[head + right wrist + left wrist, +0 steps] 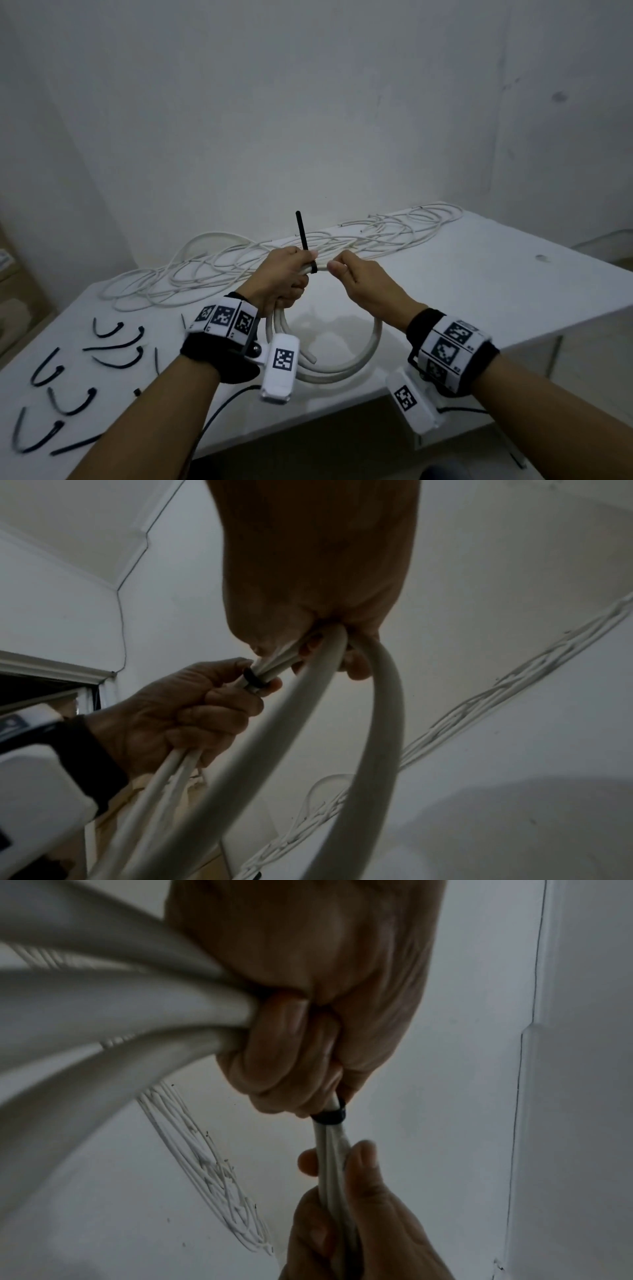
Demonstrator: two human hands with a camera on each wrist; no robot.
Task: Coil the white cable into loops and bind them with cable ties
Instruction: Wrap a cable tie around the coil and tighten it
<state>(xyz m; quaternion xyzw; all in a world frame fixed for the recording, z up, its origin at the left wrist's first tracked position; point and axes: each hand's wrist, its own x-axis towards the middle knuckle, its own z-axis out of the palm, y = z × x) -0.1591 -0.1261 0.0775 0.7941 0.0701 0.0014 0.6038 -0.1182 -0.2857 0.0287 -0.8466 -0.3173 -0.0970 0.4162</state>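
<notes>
1. The coiled white cable [342, 363] hangs as a few stacked loops above the near middle of the table [513, 274], held up by its top so the loops fall together and stay aligned.
2. A black cable tie [303, 240] circles the bunched strands at the top of the coil, its free tail standing upright, which suggests the tie is threaded and is being cinched.
3. The left hand [284, 277] is closed in a fist round the strands just left of the tie, probably to keep the bundle from spreading while the band tightens.
4. The right hand [356, 277] has its fingers curled round the strands just right of the tie, thumb on top, steadying that side.
5. Spare black cable ties [68, 383] lie scattered on the near left of the table, within reach for later bindings.
6. More loose white cable [274, 260] sprawls along the far edge, seemingly still to be coiled.
</notes>
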